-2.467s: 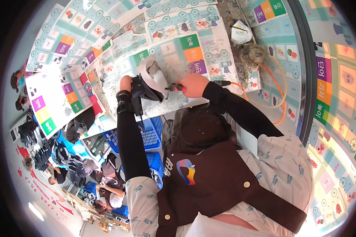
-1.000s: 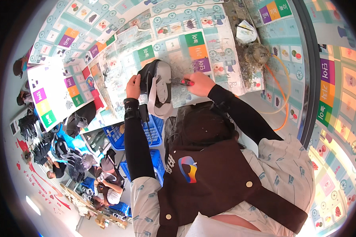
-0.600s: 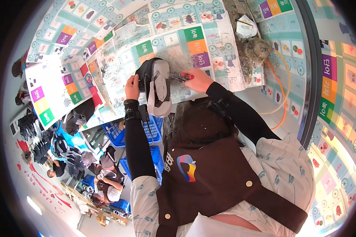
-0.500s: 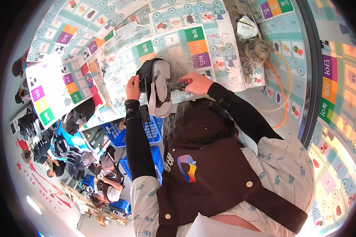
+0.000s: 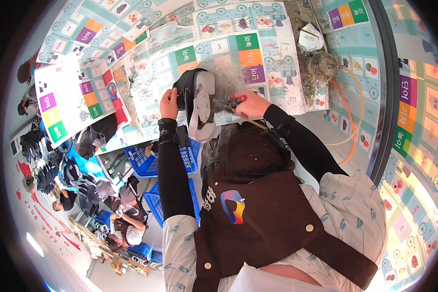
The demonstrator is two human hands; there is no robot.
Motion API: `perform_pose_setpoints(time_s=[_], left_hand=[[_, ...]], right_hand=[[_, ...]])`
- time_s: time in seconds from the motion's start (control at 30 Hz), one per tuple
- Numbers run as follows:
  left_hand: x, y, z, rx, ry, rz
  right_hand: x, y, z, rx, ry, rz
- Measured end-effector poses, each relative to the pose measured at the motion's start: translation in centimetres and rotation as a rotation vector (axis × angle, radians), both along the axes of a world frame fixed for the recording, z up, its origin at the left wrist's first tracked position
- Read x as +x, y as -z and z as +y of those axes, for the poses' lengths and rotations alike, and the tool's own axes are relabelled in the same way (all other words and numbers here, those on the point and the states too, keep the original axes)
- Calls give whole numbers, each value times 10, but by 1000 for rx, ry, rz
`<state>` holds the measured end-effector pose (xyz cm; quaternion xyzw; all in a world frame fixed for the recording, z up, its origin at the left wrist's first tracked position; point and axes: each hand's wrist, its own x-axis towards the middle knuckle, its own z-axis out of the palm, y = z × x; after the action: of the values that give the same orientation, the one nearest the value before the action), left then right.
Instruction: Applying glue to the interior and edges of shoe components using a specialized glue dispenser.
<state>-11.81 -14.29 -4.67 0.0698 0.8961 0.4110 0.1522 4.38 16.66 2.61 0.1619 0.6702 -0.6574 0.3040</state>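
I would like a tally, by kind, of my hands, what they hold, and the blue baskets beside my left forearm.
Hands (left hand, right hand): 2
Black-and-grey item: 1
Red-and-black tool: 1
Blue baskets: 2
Total: 6

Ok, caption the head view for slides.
Left hand holds a black-and-grey cap, right hand a partly red tool.

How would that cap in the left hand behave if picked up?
The cap is probably light, looking thin and cloth-like. Its black outer side seems fairly stiff, keeping a rounded curve; the pale band, hanging in a loose loop, may flop.
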Motion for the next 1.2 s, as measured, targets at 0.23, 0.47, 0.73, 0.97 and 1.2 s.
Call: perform_pose_setpoints(time_s=[0.23,0.47,0.73,0.97,1.2], left_hand=[[1,-5,5,-2,-10,-20],[-2,-14,12,2,-31,32],[18,-146,87,-81,748,648],[45,-77,57,-387,858,715],[63,-79,73,-491,-140,318]], right_hand=[[6,9,-4,229,254,157],[7,1,-4,-9,-158,-136],[24,0,58,-96,483,25],[21,-26,72,-15,496,27],[26,-23,68,-58,445,76]])
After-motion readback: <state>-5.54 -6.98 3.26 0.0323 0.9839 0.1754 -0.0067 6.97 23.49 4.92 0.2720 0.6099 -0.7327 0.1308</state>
